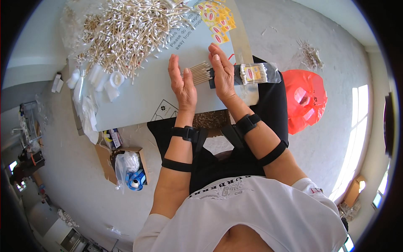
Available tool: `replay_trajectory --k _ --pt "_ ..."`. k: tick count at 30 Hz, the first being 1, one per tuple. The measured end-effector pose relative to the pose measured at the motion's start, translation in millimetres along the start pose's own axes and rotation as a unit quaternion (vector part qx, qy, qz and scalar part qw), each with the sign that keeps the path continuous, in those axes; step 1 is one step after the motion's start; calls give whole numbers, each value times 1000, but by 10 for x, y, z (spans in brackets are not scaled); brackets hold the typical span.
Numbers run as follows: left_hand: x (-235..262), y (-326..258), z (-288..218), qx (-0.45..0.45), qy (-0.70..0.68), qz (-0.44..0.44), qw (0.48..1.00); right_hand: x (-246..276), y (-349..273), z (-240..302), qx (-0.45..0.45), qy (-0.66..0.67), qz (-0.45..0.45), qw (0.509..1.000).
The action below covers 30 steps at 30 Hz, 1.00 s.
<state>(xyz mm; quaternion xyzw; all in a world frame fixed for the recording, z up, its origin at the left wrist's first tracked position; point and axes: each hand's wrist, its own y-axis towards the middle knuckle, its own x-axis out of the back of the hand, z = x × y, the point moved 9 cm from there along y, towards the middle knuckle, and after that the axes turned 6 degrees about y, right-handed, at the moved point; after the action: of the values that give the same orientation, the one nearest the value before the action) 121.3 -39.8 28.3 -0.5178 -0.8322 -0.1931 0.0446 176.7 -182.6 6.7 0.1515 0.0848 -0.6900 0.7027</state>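
Note:
A bundle of cotton swabs (199, 73) lies sideways between my two hands, above the grey-blue tabletop (142, 90). My left hand (183, 87) stands on edge at the bundle's left end, fingers stretched out together and palm turned inward. At the other end is my right hand (223, 74), also with straight fingers and its palm facing the bundle. Whether the palms press on the swab ends is hard to tell. A dark strip (213, 82) shows under my right hand. Just right of it rests a clear packet of swabs (254, 73) with a yellow label card.
A big heap of loose swabs (130, 31) covers the table's far left, beside white rolls (98, 78). Yellow label cards (218, 21) lie at the far right. An open carton (142, 161) stands on the floor at left, a red plastic bag (305, 101) at right.

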Motion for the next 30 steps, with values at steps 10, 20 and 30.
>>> replay_trajectory --k 10,20,30 --pt "41 30 41 27 -92 -30 995 -53 -71 -100 -46 57 0 997" --pt "234 36 -291 -117 237 -31 964 193 -10 186 -19 -193 12 981" --pt "-132 320 -421 -182 359 140 905 -78 -292 470 146 -363 92 916"
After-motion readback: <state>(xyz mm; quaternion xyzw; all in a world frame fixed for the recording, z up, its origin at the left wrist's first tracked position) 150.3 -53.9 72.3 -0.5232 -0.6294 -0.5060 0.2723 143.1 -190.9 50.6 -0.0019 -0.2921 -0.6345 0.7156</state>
